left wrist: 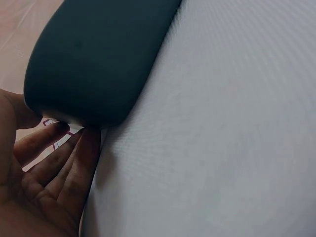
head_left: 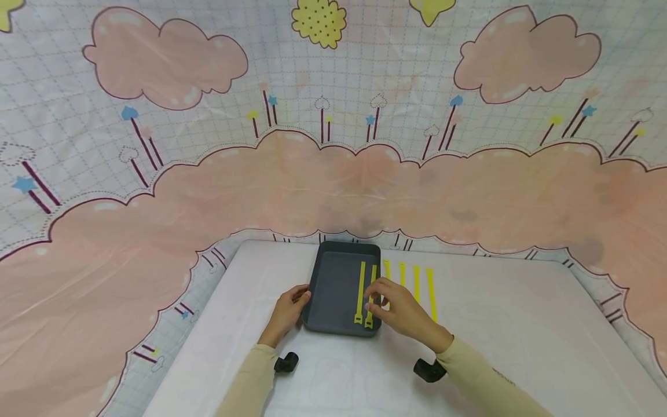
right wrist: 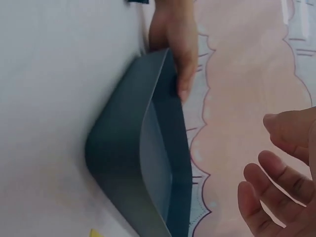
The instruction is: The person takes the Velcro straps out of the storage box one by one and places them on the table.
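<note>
A dark grey rectangular tray lies on the white table, holding two yellow slotted-head cable straps side by side along its right part. My left hand grips the tray's left side, thumb at the rim and fingers against the outer wall, as the left wrist view shows. Over the tray's right edge hovers my right hand, fingers loosely bent with nothing between them; it partly covers one strap in the head view. In the right wrist view that hand is beside and above the tray wall.
Several more yellow straps lie in a row on the table, just right of the tray. A patterned cloth with clouds rises behind the table and runs down its sides. Dark wrist-worn devices sit near both cuffs.
</note>
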A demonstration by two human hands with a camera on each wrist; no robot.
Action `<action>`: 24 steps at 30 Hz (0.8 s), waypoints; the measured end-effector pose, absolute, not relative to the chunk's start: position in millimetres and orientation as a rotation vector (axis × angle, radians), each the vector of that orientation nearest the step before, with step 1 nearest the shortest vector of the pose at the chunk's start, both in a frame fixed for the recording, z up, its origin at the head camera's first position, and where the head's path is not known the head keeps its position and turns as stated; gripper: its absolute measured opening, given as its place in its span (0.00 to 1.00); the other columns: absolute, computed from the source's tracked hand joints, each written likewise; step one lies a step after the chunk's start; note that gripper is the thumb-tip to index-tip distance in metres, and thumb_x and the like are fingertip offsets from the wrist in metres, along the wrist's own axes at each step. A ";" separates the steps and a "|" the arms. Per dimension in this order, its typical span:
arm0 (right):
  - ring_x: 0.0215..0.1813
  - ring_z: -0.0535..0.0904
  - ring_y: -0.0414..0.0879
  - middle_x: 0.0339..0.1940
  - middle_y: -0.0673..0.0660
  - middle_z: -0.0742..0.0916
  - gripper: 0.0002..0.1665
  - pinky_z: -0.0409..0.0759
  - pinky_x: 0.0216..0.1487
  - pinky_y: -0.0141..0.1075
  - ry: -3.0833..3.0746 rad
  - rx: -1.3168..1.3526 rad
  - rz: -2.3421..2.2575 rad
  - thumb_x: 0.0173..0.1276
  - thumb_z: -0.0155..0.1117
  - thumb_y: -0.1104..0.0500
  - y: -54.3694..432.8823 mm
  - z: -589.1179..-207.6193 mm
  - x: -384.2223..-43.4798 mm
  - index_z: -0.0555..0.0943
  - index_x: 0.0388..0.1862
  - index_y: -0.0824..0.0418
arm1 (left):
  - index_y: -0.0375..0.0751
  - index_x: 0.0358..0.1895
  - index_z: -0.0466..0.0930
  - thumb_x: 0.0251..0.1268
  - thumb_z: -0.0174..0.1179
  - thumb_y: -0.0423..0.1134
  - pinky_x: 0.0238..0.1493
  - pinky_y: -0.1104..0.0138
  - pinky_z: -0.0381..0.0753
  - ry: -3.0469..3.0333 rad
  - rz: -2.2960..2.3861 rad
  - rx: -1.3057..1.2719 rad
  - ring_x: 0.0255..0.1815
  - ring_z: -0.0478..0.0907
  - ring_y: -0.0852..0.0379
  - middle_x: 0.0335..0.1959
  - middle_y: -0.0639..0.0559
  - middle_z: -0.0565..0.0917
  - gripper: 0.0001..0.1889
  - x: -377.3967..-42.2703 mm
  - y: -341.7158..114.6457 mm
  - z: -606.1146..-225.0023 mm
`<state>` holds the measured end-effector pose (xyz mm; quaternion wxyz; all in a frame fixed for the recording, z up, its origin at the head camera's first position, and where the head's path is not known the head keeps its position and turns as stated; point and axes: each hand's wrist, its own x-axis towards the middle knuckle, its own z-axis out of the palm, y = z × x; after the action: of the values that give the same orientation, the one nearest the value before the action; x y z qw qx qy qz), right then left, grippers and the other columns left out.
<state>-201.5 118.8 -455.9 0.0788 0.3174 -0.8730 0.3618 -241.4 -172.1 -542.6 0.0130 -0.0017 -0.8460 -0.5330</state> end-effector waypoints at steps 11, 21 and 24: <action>0.49 0.81 0.43 0.46 0.51 0.83 0.12 0.83 0.48 0.39 -2.600 1.019 0.699 0.63 0.71 0.58 116.3 -464.7 -212.2 0.81 0.45 0.54 | 0.36 0.63 0.76 0.73 0.56 0.41 0.63 0.50 0.77 -2.637 -1.665 -0.008 0.61 0.78 0.41 0.57 0.38 0.82 0.19 -241.8 -172.4 -543.3; 0.50 0.78 0.43 0.48 0.49 0.82 0.15 0.83 0.46 0.35 -2.564 1.051 0.526 0.61 0.73 0.57 114.1 -474.3 -225.9 0.82 0.47 0.53 | 0.36 0.63 0.76 0.74 0.55 0.41 0.63 0.49 0.77 -2.658 -1.640 -0.010 0.61 0.77 0.41 0.57 0.38 0.82 0.20 -238.7 -171.5 -539.5; 0.49 0.77 0.43 0.48 0.49 0.82 0.15 0.82 0.47 0.35 -2.550 1.082 0.473 0.61 0.74 0.58 113.0 -476.3 -230.6 0.82 0.46 0.53 | 0.37 0.63 0.76 0.74 0.55 0.41 0.63 0.49 0.76 -2.660 -1.647 -0.002 0.62 0.77 0.41 0.57 0.38 0.81 0.20 -238.5 -171.2 -539.0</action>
<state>-230.6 113.0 -476.3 0.1651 0.3797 -0.8950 0.1659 -238.5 -171.2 -539.0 0.0066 -0.0007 -0.8502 -0.5263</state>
